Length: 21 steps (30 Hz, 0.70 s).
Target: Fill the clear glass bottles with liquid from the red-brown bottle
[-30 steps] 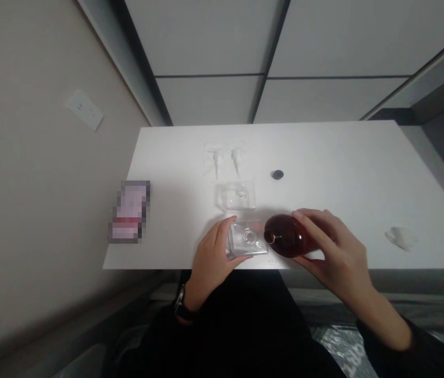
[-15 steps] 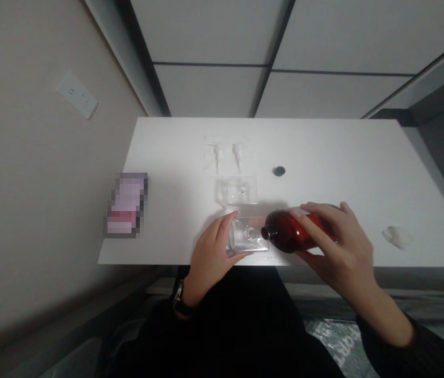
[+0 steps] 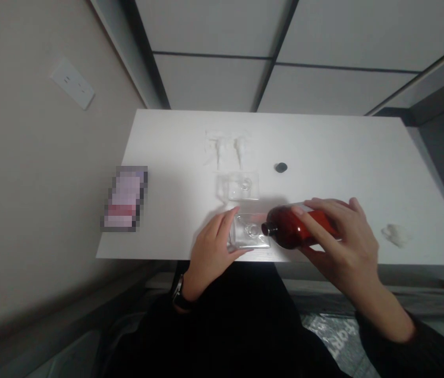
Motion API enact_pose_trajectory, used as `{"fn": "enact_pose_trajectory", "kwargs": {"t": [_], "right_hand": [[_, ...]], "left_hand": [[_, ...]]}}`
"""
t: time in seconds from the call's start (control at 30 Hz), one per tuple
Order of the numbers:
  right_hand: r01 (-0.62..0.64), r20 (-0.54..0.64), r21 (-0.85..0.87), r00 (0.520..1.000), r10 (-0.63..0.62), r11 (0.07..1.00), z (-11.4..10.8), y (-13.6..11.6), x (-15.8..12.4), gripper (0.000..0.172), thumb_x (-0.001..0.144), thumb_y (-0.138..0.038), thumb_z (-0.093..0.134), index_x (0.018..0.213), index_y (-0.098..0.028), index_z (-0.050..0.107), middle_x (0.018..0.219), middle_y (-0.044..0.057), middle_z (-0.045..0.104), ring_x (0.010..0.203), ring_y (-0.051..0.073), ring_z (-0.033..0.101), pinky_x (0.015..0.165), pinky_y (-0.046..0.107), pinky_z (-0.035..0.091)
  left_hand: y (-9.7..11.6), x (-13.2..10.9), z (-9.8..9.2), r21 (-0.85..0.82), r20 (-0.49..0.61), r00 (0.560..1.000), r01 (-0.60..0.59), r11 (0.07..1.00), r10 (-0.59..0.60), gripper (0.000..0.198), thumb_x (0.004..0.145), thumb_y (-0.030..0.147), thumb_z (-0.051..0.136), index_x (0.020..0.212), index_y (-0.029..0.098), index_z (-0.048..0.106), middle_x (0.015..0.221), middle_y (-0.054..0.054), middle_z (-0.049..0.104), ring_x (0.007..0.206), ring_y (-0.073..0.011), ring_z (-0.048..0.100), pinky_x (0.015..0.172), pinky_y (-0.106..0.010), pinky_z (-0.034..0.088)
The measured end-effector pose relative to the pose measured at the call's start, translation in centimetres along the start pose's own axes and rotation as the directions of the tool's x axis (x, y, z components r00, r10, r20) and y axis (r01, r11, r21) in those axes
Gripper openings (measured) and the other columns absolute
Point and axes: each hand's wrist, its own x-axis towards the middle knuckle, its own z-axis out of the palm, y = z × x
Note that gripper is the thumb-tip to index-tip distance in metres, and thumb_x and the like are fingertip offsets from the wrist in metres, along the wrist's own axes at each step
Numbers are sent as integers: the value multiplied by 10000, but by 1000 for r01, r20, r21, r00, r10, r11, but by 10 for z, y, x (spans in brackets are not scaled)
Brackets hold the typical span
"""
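Observation:
My left hand (image 3: 214, 241) grips a clear square bottle (image 3: 241, 239) at its left side, thumb on the near side and fingers on the far side. The bottle's round open neck faces up near the table's front edge. My right hand (image 3: 340, 241) is wrapped round a red-brown bottle (image 3: 290, 228), tilted so that its uncapped mouth points left, close to the clear bottle's neck. I cannot make out any liquid between them. Just behind stands a second clear square bottle (image 3: 237, 190). A dark round cap (image 3: 281, 167) lies farther back on the right.
Two white pump heads (image 3: 229, 149) lie at the back of the white table (image 3: 166, 157). A pixelated pink, flat object (image 3: 125, 199) is at the left edge. Crumpled white tissue (image 3: 396, 235) lies at the right. A wall socket (image 3: 72, 84) is on the left wall.
The red-brown bottle and my right hand have shifted slightly to the right, and the bottle's label shows more. My left hand still holds the clear bottle. The whole view has moved a little.

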Motion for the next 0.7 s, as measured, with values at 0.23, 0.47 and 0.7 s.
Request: {"fn": "enact_pose_trajectory", "kwargs": {"t": [0.23, 0.47, 0.7], "right_hand": [[20, 2, -15, 1000, -20, 1000, -1, -1, 2, 873, 921, -122, 755, 1665, -330, 350, 1301, 172, 700, 1172, 367, 714, 1093, 682, 516], [22, 3, -21, 1000, -22, 1000, -3, -2, 3, 893, 932, -129, 746, 1685, -346, 317, 1295, 171, 709, 1165, 370, 719, 1089, 692, 513], [-19, 3, -1, 1000, 19, 1000, -4, -3, 3, 890, 912, -120, 761, 1664, -375, 360, 1351, 136, 706, 1187, 356, 715, 1142, 684, 480]], "left_hand": [[1, 0, 0, 13, -10, 1000, -4, 1000, 4, 968, 777, 455, 927, 1555, 218, 402, 1414, -148, 670, 1267, -314, 692, 1075, -453, 596], [0, 0, 1, 21, -11, 1000, -9, 1000, 9, 983, 775, 459, 929, 1563, 215, 393, 1419, -155, 668, 1268, -315, 690, 1067, -449, 599], [0, -1, 0, 15, 10, 1000, 8, 1000, -8, 955, 813, 488, 894, 1575, 221, 383, 1411, -154, 664, 1271, -320, 685, 1081, -458, 587]]}}
